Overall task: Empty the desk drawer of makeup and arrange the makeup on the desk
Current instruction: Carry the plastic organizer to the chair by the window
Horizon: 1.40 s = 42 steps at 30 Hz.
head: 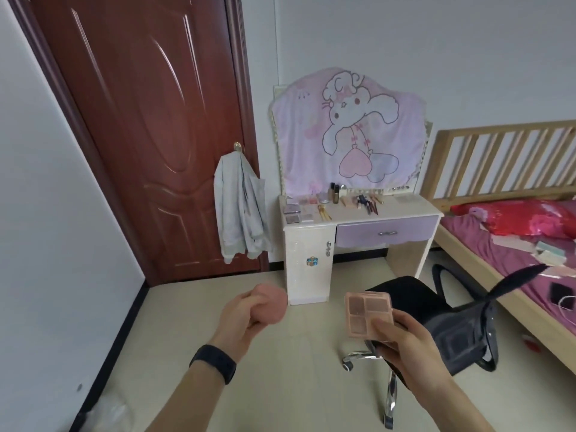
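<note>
My left hand (241, 316) grips a round pink powder puff (272, 304) in front of me. My right hand (402, 341) holds a pink eyeshadow palette (367, 313) with its four pans facing up. Both hands are raised over the floor, well short of the white desk (420, 210). The desk's purple drawer (386, 232) is closed. Several makeup items (339, 202) lie in rows on the desk top: palettes at the left, bottles in the middle, brushes and pencils to the right.
A black office chair (436, 319) stands between me and the desk, just beyond my right hand. A bed (530, 244) with pink bedding lies at the right. A brown door (149, 135) with a hanging pale garment (240, 213) is at the left.
</note>
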{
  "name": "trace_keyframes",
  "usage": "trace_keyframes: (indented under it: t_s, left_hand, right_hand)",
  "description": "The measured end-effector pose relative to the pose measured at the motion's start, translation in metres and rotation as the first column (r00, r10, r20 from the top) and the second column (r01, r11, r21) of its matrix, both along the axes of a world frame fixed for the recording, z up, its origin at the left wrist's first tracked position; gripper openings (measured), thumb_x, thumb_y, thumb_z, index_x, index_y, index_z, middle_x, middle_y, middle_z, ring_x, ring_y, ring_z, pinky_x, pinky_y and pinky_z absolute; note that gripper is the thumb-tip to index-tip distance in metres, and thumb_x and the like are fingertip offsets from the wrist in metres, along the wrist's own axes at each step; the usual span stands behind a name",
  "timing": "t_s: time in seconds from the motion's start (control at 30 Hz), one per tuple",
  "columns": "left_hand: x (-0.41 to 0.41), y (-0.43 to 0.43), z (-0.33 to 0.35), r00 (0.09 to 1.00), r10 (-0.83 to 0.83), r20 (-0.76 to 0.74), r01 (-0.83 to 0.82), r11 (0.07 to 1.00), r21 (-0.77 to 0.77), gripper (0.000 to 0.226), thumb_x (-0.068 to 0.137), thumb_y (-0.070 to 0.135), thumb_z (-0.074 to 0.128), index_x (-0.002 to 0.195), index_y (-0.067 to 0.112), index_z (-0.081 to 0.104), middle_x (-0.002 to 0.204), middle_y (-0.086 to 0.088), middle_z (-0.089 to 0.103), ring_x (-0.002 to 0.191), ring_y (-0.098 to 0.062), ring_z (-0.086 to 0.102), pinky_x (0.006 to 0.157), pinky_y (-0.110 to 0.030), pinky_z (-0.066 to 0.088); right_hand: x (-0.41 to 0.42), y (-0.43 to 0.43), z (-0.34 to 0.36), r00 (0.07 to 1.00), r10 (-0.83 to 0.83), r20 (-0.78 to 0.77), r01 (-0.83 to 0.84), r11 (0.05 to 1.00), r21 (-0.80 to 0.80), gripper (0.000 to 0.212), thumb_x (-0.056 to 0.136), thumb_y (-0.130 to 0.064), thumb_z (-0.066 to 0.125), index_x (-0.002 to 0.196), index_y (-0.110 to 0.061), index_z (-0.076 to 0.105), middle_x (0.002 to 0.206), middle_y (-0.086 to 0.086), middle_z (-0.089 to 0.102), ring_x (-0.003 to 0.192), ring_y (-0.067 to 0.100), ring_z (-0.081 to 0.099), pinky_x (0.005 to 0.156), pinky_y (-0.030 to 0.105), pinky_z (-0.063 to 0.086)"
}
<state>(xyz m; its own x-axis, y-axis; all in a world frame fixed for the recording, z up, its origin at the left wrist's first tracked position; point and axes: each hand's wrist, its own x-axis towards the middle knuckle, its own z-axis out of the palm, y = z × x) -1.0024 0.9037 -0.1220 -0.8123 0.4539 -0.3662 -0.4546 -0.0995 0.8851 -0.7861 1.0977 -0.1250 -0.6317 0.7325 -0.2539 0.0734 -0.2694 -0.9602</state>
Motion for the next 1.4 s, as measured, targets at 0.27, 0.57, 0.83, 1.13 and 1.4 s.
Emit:
trace_keyframes:
  t_s: [0.27,0.57,0.83,1.13,1.4]
  left_hand:
    - [-0.195,0.12,-0.012,0.998,-0.009,0.066,0.01,1.0,-0.02,0.008,0.093,0.008,0.062,0.095,0.013,0.068,0.072,0.004,0.076,0.091,-0.022,0.066,0.071,-0.033,0.054]
    - [-0.353,0.273,-0.049,0.98,-0.117,0.159,0.131,0.988,-0.081,0.013,0.093,0.007,0.06,0.101,0.012,0.069,0.081,0.002,0.078,0.099,-0.023,0.066,0.083,-0.036,0.055]
    - [-0.463,0.414,-0.102,0.962,-0.064,0.266,0.102,0.986,-0.134,0.014,0.093,0.002,0.058,0.103,0.007,0.067,0.083,-0.004,0.077,0.094,-0.024,0.065,0.085,-0.038,0.055]
    - [-0.549,0.53,-0.159,0.951,-0.029,0.307,0.118,0.954,-0.276,0.037,0.09,-0.005,0.06,0.126,0.004,0.056,0.12,-0.017,0.063,0.111,-0.034,0.061,0.077,-0.04,0.056]
    - [-0.636,0.623,-0.224,0.981,-0.094,0.17,0.176,0.798,-0.577,0.036,0.083,0.003,0.068,0.115,0.017,0.059,0.115,-0.009,0.065,0.097,-0.025,0.062,0.079,-0.034,0.053]
  right_hand:
    - [-0.178,0.115,-0.027,0.996,-0.053,0.075,0.055,0.998,-0.029,0.016,0.095,-0.004,0.064,0.11,-0.005,0.067,0.107,0.025,0.07,0.091,0.03,0.067,0.076,0.034,0.054]
    - [-0.309,0.245,-0.074,0.953,-0.156,0.261,0.192,0.974,-0.118,0.024,0.097,-0.009,0.064,0.121,-0.005,0.063,0.116,0.021,0.066,0.111,0.035,0.063,0.083,0.039,0.052]
    - [-0.435,0.393,-0.14,0.93,-0.097,0.354,0.156,0.977,-0.143,0.019,0.096,-0.014,0.066,0.113,-0.006,0.065,0.101,0.016,0.069,0.087,0.025,0.063,0.064,0.032,0.052]
    - [-0.567,0.521,-0.178,0.906,0.012,0.423,0.052,0.989,-0.139,0.012,0.099,-0.019,0.064,0.108,-0.013,0.064,0.109,0.013,0.069,0.096,0.025,0.066,0.064,0.03,0.052]
    - [-0.658,0.588,-0.225,0.871,-0.015,0.491,0.105,0.982,-0.156,0.02,0.097,-0.02,0.065,0.113,-0.009,0.061,0.103,0.007,0.068,0.088,0.021,0.066,0.063,0.031,0.051]
